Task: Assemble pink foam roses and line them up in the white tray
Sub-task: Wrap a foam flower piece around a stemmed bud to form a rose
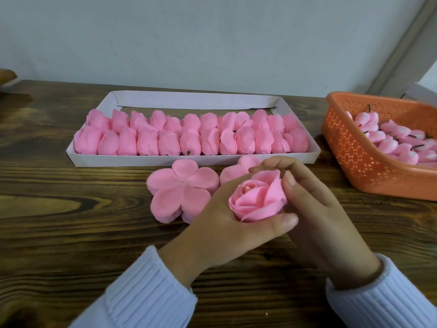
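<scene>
A pink foam rose (256,197) sits cupped in my left hand (220,223), whose fingers and thumb curl round its base. My right hand (314,202) curves over the rose from the right, thumb against its outer petal. A stack of flat five-lobed pink petal sheets (182,190) lies just left of the rose; a second stack (236,170) peeks out behind my hands. The white tray (189,159) beyond them holds two rows of finished pink roses (189,133) lying on their sides.
An orange perforated basket (354,159) at the right holds several pink rose buds (397,143) with dark stems. The dark wooden table (71,233) runs up to a pale wall. A white box corner (423,91) shows behind the basket.
</scene>
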The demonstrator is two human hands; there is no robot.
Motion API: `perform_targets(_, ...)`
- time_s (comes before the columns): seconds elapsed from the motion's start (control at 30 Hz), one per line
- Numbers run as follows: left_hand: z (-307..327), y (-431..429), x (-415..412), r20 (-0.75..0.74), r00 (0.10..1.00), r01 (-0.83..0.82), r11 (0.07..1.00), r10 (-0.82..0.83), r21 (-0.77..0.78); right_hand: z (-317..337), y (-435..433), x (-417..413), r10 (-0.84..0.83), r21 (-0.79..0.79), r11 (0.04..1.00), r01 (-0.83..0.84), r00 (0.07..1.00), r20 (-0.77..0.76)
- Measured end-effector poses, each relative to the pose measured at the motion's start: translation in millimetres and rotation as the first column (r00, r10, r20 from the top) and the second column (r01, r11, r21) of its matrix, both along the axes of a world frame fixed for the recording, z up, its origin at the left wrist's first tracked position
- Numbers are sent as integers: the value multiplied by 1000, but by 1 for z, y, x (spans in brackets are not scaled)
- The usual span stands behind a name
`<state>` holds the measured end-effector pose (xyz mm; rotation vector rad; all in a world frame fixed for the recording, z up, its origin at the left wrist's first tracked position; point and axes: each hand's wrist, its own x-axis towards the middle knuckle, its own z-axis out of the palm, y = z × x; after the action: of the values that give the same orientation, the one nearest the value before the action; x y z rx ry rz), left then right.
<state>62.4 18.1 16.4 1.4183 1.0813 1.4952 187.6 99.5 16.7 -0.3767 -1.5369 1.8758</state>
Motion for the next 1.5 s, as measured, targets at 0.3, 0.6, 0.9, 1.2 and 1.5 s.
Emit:
perform_targets(0.3, 3, -2, 4, 66, 982, -182, 976, 175, 119, -4, 0, -3, 134, -257, 962, -91, 979, 153)
perform_targets(0.6, 2, 0, 4, 138, 979, -162, 984, 150, 77, -5, -2, -4, 335, -436, 864, -253, 934, 122)
perform_targets(0.9, 0, 0, 0, 161, 978, -144, 987, 131, 72, -4, 0, -6, 519, -568, 688, -452, 853, -51)
perform_targets(1.2, 3, 1, 3, 84, 981, -183, 979, 176, 86, -10, -1, -7, 440, -488, 755, -437, 890, -116)
perform_targets(1.5, 0, 5, 6, 116, 960, -259, 966, 254, 22, -7, -4, -9, 362, -469, 783, -409, 912, -191)
